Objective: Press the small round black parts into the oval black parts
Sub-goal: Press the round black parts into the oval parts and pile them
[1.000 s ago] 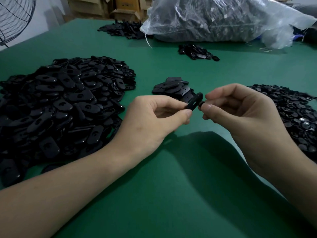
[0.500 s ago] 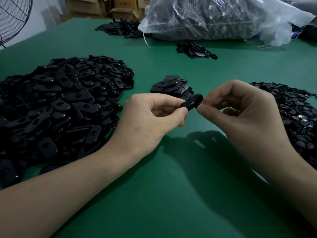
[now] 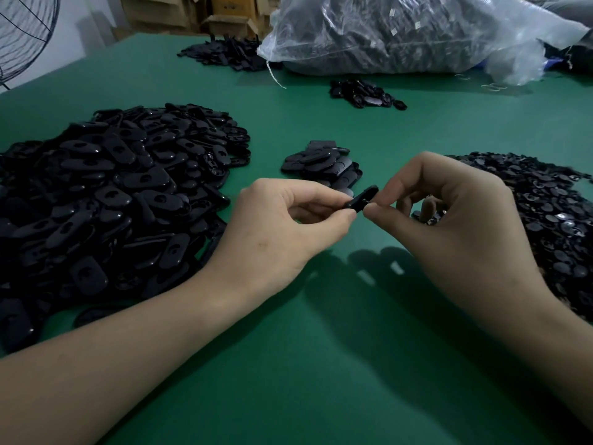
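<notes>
My left hand pinches one oval black part between thumb and forefinger above the green table. My right hand pinches the same part's other side with thumb and forefinger; any small round part there is hidden by the fingertips. A large heap of oval black parts lies to the left. A heap of small round black parts lies to the right. A small stack of oval parts sits just behind my hands.
A big clear plastic bag of parts lies at the back. Two more small piles sit near it. A fan stands at the far left, cardboard boxes behind the table.
Both hands stayed together on the oval part and drifted slightly down and left. The right hand's outer fingers have opened a little; the grip on the part is the same.
</notes>
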Action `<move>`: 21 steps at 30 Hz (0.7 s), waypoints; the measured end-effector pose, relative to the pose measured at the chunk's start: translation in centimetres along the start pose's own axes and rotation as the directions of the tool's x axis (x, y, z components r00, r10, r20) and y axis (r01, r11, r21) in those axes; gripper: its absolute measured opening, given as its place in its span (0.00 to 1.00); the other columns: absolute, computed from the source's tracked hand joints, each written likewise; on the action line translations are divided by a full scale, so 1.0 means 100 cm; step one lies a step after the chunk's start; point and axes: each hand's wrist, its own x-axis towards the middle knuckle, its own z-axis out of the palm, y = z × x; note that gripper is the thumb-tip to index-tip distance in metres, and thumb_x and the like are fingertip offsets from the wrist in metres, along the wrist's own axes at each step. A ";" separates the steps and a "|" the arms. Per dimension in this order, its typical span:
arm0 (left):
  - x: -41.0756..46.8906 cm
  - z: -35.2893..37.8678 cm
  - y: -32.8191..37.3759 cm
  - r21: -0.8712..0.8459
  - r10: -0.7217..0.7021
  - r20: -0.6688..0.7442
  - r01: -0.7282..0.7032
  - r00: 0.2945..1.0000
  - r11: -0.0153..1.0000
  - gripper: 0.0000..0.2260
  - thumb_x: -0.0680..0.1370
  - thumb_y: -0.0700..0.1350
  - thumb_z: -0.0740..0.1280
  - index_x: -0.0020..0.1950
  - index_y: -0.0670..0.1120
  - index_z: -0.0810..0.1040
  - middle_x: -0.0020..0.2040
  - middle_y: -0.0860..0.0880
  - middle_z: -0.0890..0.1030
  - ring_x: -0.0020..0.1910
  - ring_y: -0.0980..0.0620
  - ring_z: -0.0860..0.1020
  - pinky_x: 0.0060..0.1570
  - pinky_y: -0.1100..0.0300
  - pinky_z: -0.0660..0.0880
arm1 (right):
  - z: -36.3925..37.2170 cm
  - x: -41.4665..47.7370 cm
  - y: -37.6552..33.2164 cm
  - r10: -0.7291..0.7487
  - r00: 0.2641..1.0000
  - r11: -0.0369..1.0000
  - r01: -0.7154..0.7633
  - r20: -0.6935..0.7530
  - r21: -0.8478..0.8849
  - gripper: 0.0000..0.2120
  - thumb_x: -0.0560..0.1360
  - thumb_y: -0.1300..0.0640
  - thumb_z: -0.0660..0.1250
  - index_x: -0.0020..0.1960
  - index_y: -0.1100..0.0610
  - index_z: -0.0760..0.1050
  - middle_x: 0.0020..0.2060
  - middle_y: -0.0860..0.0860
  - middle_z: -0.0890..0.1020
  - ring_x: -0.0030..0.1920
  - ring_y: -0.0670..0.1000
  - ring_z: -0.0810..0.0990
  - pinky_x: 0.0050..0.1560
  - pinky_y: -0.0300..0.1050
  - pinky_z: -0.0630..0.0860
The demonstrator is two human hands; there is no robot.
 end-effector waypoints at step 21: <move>-0.002 0.002 0.000 0.120 0.053 0.050 -0.058 0.997 0.991 0.05 0.76 0.40 0.76 0.48 0.50 0.88 0.40 0.56 0.87 0.41 0.58 0.86 0.48 0.57 0.84 | -0.001 -0.002 -0.006 0.016 0.999 0.996 -0.013 0.028 -0.094 0.10 0.70 0.55 0.78 0.39 0.47 0.77 0.34 0.41 0.82 0.39 0.44 0.81 0.38 0.34 0.72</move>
